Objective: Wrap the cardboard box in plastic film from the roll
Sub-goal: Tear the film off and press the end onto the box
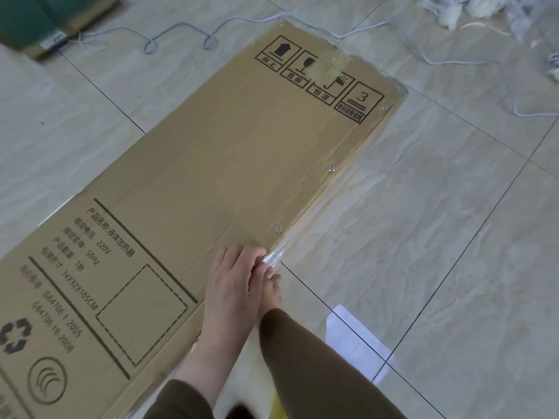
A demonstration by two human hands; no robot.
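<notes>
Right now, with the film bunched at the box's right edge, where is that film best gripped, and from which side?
Grip the gathered, rope-like bunch of plastic film where it crosses the cardboard box's long right edge, coming from the floor side. There it is thick enough to pinch; over the top face it lies flat and tight. Both the left hand and right hand already pinch this spot.

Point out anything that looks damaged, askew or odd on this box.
The clear plastic film along the long brown cardboard box's right edge is wrinkled and bunched where both hands pinch it: left hand, right hand. At the far corner it puckers. The box itself shows no damage.
</notes>
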